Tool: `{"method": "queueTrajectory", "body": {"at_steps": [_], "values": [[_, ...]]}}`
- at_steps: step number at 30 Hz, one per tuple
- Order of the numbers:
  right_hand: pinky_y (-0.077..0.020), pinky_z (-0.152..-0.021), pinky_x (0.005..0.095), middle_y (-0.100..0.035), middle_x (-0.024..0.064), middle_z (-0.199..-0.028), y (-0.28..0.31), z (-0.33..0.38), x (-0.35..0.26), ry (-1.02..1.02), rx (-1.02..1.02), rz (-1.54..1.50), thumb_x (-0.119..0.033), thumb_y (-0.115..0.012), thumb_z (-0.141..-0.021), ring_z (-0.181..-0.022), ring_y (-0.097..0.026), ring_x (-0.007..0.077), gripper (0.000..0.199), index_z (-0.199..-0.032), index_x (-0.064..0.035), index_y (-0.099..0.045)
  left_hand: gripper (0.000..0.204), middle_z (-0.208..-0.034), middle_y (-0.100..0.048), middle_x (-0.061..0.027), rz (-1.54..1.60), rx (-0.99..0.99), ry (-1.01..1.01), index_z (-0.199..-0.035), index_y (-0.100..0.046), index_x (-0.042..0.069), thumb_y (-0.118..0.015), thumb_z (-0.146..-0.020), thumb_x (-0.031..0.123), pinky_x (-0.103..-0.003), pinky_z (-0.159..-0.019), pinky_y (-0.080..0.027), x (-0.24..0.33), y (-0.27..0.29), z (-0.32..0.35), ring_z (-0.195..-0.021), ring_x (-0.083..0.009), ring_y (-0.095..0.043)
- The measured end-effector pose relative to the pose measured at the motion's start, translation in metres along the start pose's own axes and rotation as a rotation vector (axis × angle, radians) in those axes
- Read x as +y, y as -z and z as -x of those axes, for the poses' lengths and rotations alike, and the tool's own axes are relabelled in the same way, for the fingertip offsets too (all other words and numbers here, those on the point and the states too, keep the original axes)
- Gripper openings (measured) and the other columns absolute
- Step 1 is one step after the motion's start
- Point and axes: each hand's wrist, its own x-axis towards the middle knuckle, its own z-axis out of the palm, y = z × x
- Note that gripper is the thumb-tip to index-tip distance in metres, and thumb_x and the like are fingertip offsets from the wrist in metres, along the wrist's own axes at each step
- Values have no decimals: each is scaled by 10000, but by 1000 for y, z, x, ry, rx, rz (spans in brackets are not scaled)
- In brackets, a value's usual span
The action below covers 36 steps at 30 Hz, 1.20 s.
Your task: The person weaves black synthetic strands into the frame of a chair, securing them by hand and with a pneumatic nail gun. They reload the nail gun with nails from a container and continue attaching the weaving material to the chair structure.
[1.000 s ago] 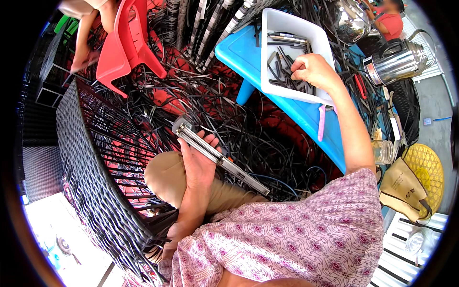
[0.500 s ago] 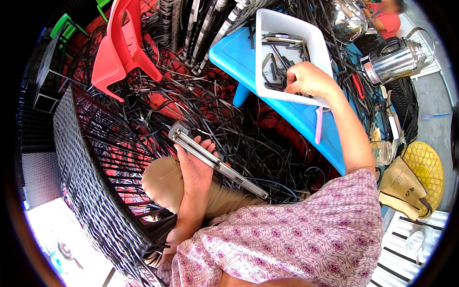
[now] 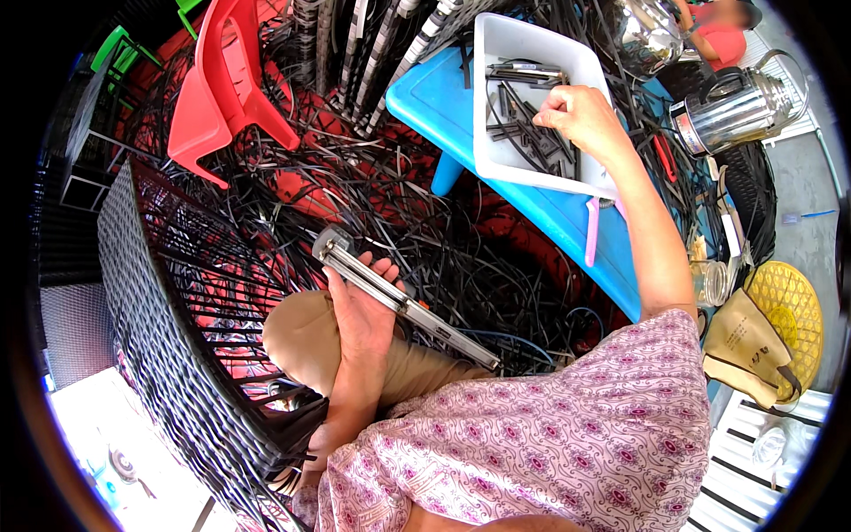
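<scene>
The long metal tool [image 3: 406, 306], its rail seemingly drawn out, lies across the left hand [image 3: 362, 319], which cradles it. The right hand [image 3: 576, 117], fingertips pinched, is over the white tray [image 3: 515, 31] on the blue desk [image 3: 432, 96], many dark strips [image 3: 525, 133] left inside; whether it grips one, I cannot tell. Further left, the wicker piece [image 3: 158, 297] looks densely woven outside, its inner strands still bare.

Your right hand [image 3: 581, 115] has shifted farther forward over the white bin [image 3: 487, 160], away from your left hand [image 3: 363, 315]. Black strips [image 3: 551, 146] it covered half a second ago now show on its near side, newly jumbled. Another person's bare legs, earlier ahead-left of your left hand, have left view.
</scene>
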Motion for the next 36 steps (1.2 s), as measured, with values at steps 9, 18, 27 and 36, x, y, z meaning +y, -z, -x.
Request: {"method": "queueTrajectory", "body": {"at_steps": [9,18,27,36], "values": [[-490,-679,391,-684,140,-741,5,4,-3,-171,-196,95,-221,-728,-696,-726,-657,291,165,-734,-61,-712,655,-1044,-627,-86,-15,-17,-1,-1160,-561,78,-413,-906,663,-437,-834,-488,1,0,1,-959,-255,-591],[-500,-671,399,-670,148,-716,-4,5,4,-113,-387,144,-260,-746,-581,-719,-652,310,251,-735,-65,-717,663,-1073,-609,-100,0,-40,7,-1185,-533,74,-428,-900,663,-433,-843,-478,-1,5,-1,-982,-261,-581],[-483,-584,351,-645,138,-637,-7,6,16,-132,-328,115,-194,-634,-696,-602,-636,217,217,-733,11,-693,710,-1089,-597,-124,8,-33,-7,-1226,-499,53,-421,-894,676,-442,-869,-474,1,1,-2,-1004,-281,-576],[-485,-618,340,-663,169,-685,-12,14,-1,39,-370,163,-140,-644,-681,-643,-654,249,196,-785,13,-710,764,-1070,-617,-159,23,-31,-38,-1193,-508,34,-349,-889,717,-439,-847,-483,4,1,0,-985,-293,-598]]}}
